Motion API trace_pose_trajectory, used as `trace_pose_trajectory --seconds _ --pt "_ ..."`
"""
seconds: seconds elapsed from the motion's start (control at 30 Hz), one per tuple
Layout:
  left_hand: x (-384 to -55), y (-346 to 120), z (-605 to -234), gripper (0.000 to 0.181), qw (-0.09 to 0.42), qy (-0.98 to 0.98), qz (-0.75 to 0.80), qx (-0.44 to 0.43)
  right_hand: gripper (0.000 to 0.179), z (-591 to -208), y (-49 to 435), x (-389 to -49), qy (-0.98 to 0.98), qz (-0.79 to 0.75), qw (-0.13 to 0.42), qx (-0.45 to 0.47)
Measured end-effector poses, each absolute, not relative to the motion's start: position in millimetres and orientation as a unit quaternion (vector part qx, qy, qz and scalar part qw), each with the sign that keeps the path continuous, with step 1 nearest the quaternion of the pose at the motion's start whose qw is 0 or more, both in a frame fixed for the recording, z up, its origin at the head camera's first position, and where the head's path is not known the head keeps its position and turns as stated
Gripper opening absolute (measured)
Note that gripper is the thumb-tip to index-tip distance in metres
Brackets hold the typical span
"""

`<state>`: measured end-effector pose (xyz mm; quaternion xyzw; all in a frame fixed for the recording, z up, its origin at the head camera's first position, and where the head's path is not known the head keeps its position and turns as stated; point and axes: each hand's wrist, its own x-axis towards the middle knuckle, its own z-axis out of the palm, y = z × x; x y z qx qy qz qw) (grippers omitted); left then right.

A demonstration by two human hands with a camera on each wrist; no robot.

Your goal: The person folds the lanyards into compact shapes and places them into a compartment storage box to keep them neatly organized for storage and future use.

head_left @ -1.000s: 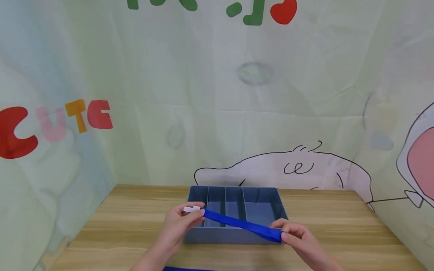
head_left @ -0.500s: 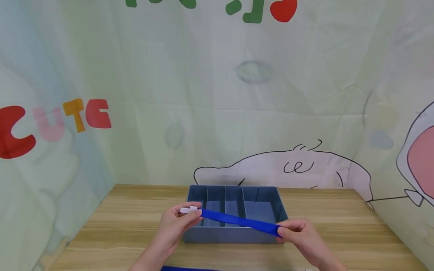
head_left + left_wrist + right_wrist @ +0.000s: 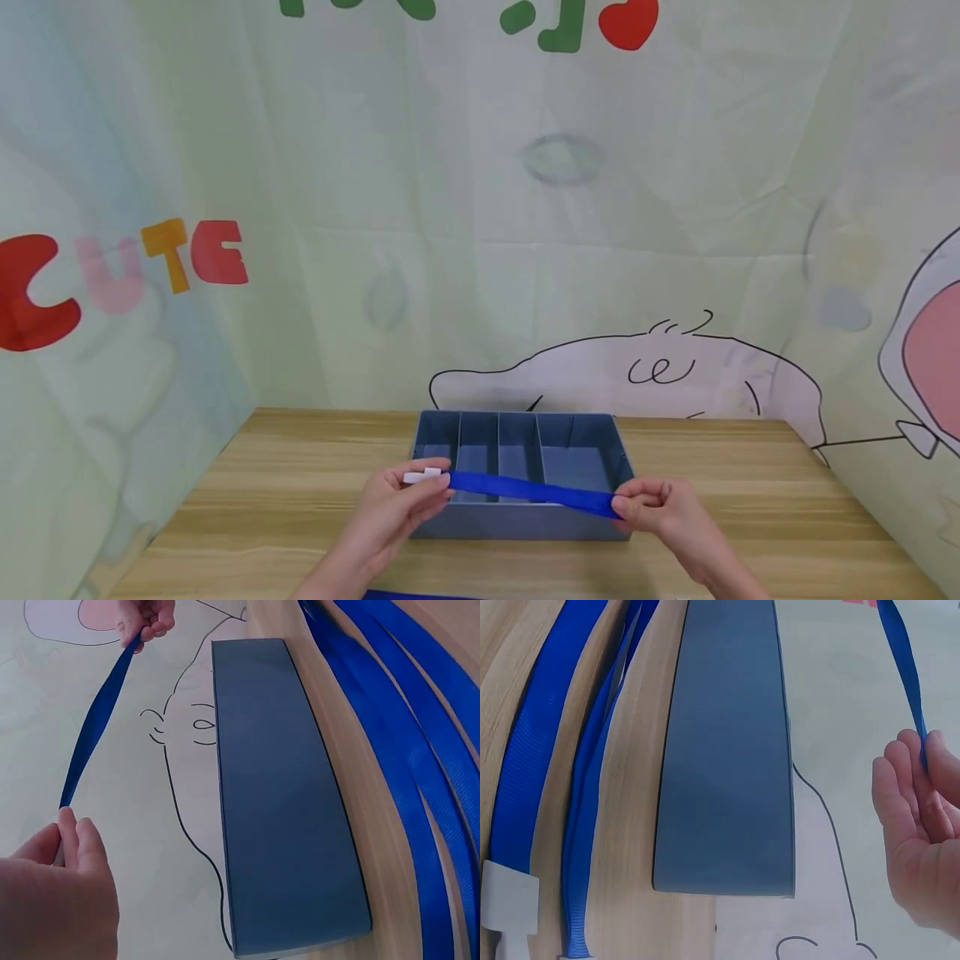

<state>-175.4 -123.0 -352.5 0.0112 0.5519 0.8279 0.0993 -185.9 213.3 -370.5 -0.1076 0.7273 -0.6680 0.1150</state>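
Note:
A folded blue lanyard is stretched between both hands, over the front of the divided box in the head view. At its left end, the left hand pinches it beside a white plastic clip. Thumb and fingertips of the right hand pinch the other end. The left wrist view has the lanyard running up from the left hand to the right hand. Seen from the right wrist, the right hand holds the band's end between thumb and fingers.
Behind the hands stands a grey-blue box with several compartments. More blue lanyards lie on the wooden table in front of it, one with a white clip. A printed cloth hangs around the table's back and sides.
The left hand has dipped slightly. The right hand has shifted its grip and risen a little, and the loose fold at its end of the lanyard has drawn flatter, leaving the band closer to level.

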Motion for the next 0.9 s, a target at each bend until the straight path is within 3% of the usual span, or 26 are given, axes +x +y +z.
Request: trace_pose_trajectory --seconds 0.27,0.9 --pt "-174 -123 -354 0.017 0.158 0.503 0.85 0.018 0.005 -363 221 -186 0.722 -0.665 0.151 -0.12" --pt "-174 -107 -349 0.018 0.126 0.567 0.814 0.03 0.013 -338 226 -188 0.78 -0.608 0.119 -0.094"
